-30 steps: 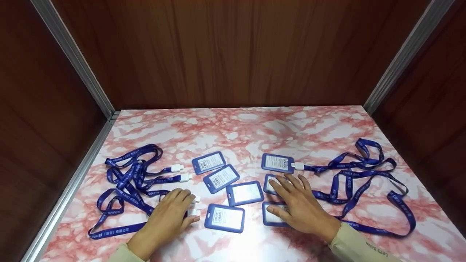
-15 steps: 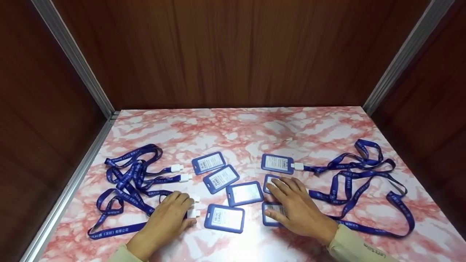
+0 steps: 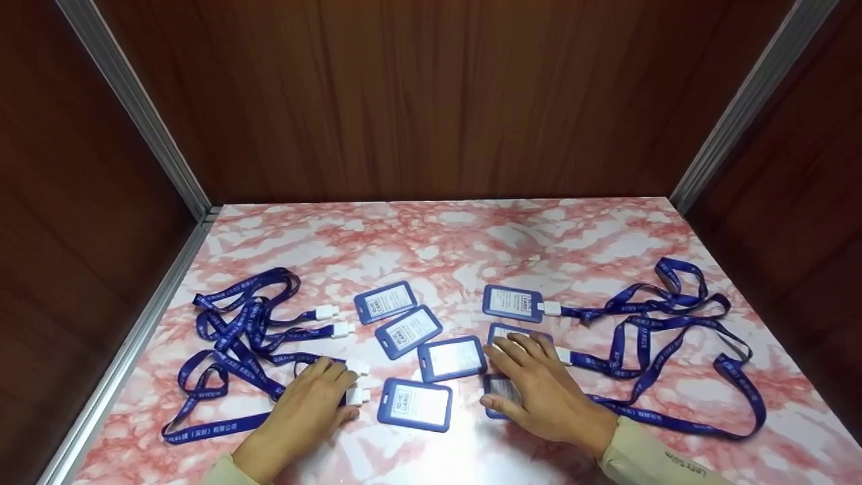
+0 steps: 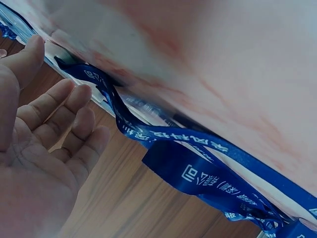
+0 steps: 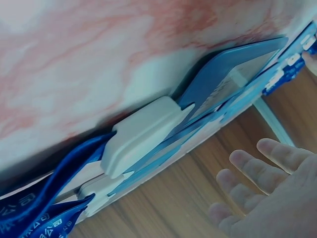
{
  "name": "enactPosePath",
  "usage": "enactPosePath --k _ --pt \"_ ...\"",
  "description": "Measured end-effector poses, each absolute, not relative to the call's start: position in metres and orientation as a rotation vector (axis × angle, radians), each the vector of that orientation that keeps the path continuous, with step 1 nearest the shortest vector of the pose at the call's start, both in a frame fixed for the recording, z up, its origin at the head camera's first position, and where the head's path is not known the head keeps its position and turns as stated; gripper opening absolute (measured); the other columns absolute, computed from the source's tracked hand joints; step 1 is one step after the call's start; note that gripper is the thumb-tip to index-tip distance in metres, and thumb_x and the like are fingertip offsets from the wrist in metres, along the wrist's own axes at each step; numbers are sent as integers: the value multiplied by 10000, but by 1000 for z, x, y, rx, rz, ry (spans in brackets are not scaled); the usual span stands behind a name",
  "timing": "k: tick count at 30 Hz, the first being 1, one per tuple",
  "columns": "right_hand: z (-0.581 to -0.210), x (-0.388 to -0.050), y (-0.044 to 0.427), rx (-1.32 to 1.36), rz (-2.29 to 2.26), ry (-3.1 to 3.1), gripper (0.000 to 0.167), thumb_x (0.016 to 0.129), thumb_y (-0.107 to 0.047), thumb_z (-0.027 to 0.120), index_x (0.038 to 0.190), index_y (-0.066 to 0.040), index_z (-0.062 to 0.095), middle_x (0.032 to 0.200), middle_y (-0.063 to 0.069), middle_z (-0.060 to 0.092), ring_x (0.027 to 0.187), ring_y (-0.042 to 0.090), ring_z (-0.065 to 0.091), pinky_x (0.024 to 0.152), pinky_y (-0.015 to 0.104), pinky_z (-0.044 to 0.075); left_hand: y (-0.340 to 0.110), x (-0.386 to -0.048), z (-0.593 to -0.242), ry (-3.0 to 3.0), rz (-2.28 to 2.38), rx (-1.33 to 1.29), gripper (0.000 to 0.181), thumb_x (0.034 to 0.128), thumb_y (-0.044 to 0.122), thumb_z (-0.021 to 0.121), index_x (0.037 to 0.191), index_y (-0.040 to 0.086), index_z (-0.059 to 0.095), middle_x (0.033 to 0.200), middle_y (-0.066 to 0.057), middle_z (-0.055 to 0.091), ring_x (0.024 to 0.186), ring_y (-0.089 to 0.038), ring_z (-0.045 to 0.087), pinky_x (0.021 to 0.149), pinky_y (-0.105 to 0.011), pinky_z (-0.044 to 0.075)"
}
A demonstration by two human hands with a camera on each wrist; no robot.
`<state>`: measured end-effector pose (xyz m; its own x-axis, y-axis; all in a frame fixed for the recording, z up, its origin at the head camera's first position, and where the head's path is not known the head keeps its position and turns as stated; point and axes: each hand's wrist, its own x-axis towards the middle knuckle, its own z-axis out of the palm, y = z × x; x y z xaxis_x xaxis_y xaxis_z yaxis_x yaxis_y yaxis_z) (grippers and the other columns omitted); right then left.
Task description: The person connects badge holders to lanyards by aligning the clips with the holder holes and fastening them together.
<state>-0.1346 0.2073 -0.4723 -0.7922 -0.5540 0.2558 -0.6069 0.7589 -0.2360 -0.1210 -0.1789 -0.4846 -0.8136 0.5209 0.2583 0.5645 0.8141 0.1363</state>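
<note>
Your left hand (image 3: 313, 394) is holding nothing, its fingers bending loosely over white clips (image 3: 359, 397) of tangled lanyards (image 3: 256, 323) at ten o'clock. Your right hand (image 3: 539, 391), grasping nothing, is partly covering two badges (image 3: 498, 386) at one o'clock. Four loose badges (image 3: 409, 332) are lying between, toward twelve. Wooden panels (image 3: 431, 101) are walling the table (image 3: 444, 246) at nine, twelve and three.

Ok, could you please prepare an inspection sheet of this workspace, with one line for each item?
Surface: table, red-and-white marbled pattern.
Job's things: four loose card holders; three other holders at right, at least two clipped to lanyards; more lanyards at left, four white clips visible, unattached.
Clutter: nothing seen.
Grips: left grip beside the left clips, right grip partly covering two holders; both empty, contact unclear.
Cables: nothing seen.
Surroundings: dark wood-look panels, grey metal strips.
</note>
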Motion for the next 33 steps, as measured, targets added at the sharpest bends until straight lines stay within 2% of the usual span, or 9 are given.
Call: enactPosePath --k 7,19,33 --pt "-471 -133 201 943 445 -2789 710 944 -574 650 1494 -142 525 1522 119 506 1432 369 405 1182 615 220 -178 -121 -488 -2784 -273 -846 372 813 308 846 1075 94 691 989 -21 629 988 -238 556 920 -436 487" --pt "-473 -131 193 988 428 -2732 710 935 -572 664 1471 -120 551 1492 129 534 1396 362 443 1174 604 238 -178 -120 -490 -2775 -265 -852 355 810 277 851 1065 80 703 990 -25 632 1005 -245 578 950 -447 495" --pt "-471 -128 183 1014 454 -2740 694 931 -585 664 1434 -116 579 1432 128 572 1349 322 482 1144 614 281 -176 -120 -491 -2766 -285 -868 264 811 199 843 991 96 680 968 -24 627 971 -240 573 919 -439 504"
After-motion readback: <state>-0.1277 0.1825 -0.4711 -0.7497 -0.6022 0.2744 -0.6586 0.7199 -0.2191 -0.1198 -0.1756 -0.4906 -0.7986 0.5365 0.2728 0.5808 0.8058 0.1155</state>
